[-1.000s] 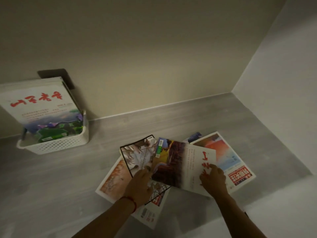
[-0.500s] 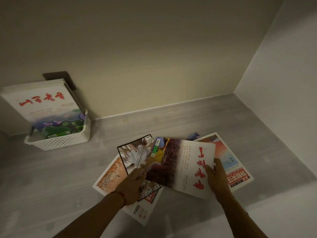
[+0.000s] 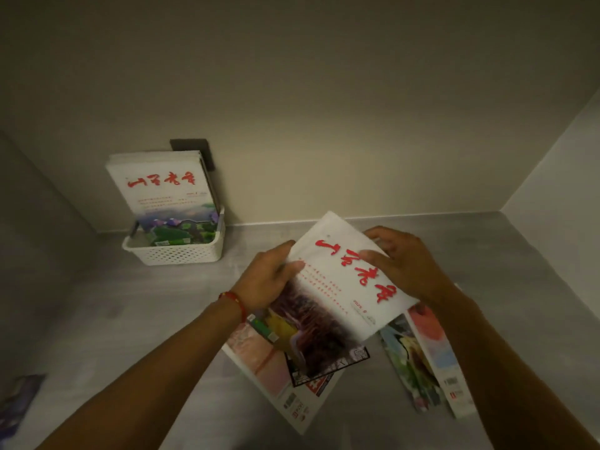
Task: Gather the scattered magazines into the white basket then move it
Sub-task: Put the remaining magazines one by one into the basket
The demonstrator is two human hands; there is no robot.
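Above the floor's loose pile point(image 3: 292, 381), both left hand point(image 3: 266, 280) and right hand point(image 3: 406, 264) gripping one white magazine point(image 3: 344, 287), well apart from the white basket point(image 3: 175, 253) by the wall: likely slipping free or toppling the upright stack point(image 3: 162, 190) when pushed in.

You face a plain beige wall point(image 3: 324, 108) under dim light; a white side wall point(image 3: 565, 177) meets it at right above the grey wood-grain floor point(image 3: 97, 319).

The held magazine point(image 3: 341, 287) reads "2025.9".
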